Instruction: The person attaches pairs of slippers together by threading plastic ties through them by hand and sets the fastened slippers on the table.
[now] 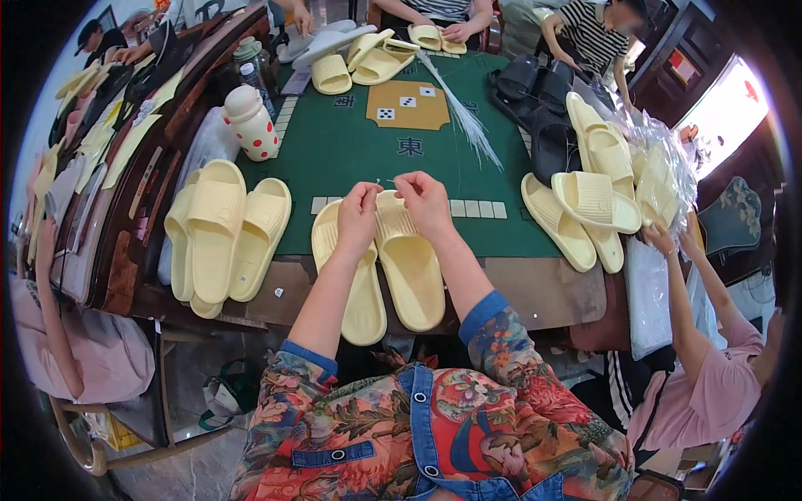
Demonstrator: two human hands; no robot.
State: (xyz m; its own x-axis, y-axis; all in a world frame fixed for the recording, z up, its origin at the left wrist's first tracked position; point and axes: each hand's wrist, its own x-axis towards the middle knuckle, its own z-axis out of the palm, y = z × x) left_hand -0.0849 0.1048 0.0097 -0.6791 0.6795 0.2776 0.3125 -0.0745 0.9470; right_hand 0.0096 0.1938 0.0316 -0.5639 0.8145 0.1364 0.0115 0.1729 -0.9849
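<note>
Fingers of the left hand [357,210] and right hand [423,200] are pinched on a thin tie above the pair of yellow slippers [386,265] at the table's [535,292] near edge, where both straps are best kept aligned.

We see a green table [351,159] with pale yellow slippers [219,238] piled at nine o'clock and more slippers [585,209] at three. A white spotted bottle [251,123] stands at eleven o'clock, and thin white strings [464,113] lie at one.
</note>
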